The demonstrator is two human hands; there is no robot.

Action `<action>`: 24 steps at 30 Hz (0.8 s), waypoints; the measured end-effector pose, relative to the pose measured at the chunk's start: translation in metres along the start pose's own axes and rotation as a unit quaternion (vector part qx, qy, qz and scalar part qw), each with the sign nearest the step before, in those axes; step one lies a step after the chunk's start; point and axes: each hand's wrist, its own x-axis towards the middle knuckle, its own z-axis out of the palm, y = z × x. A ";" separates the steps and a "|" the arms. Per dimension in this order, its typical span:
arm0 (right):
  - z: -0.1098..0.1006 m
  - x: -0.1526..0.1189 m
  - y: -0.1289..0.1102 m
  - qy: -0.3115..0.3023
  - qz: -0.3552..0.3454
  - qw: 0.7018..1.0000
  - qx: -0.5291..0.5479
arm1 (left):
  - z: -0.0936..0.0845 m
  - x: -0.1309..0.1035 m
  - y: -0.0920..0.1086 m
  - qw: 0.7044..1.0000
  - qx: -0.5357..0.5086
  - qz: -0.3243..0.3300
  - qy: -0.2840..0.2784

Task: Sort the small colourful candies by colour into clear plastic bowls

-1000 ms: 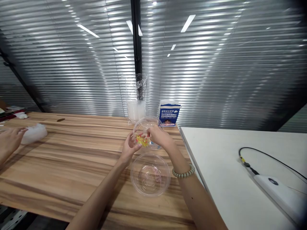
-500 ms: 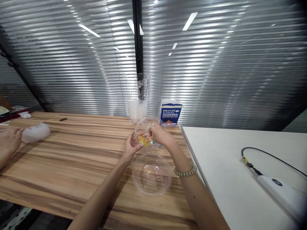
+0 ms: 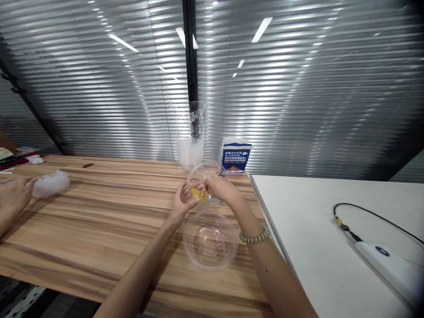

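Observation:
A clear round bowl stands on the wooden table, with small yellow and red pieces at its left and something blue at its right. My left hand holds the bowl's left side, thumb and fingers round the wall. My right hand, with a beaded bracelet on the wrist, reaches into the bowl. Its fingers are closed, and what they hold, if anything, is too small to make out. Nearer to me, a second clear bowl rests between my forearms.
Behind the bowls stand a clear plastic bag with white contents and a blue printed packet. At the left, another person's hand touches a whitish bundle. A white device with a cable lies on the white surface.
My right hand has shifted slightly left and down inside the bowl. My left hand stays on the bowl's side. The other person's hand has moved slightly to the right.

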 end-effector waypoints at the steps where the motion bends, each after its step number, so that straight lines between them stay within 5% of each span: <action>1: -0.001 -0.001 -0.001 0.004 -0.002 1.000 -0.009 | 0.000 0.000 0.000 1.000 0.002 0.000 -0.001; 11: -0.002 -0.007 0.000 -0.024 0.003 0.998 -0.051 | -0.001 -0.002 -0.001 0.999 0.013 -0.010 -0.030; 15: -0.005 -0.009 0.003 0.024 0.007 0.999 -0.025 | -0.001 -0.001 0.001 1.000 0.003 -0.014 -0.011; 19: -0.014 -0.013 0.007 0.081 -0.069 0.992 0.072 | -0.003 0.000 0.003 1.000 -0.018 -0.014 0.018; 24: -0.028 -0.025 0.006 -0.018 -0.182 0.947 0.266 | -0.007 0.002 0.004 0.999 -0.043 -0.006 0.033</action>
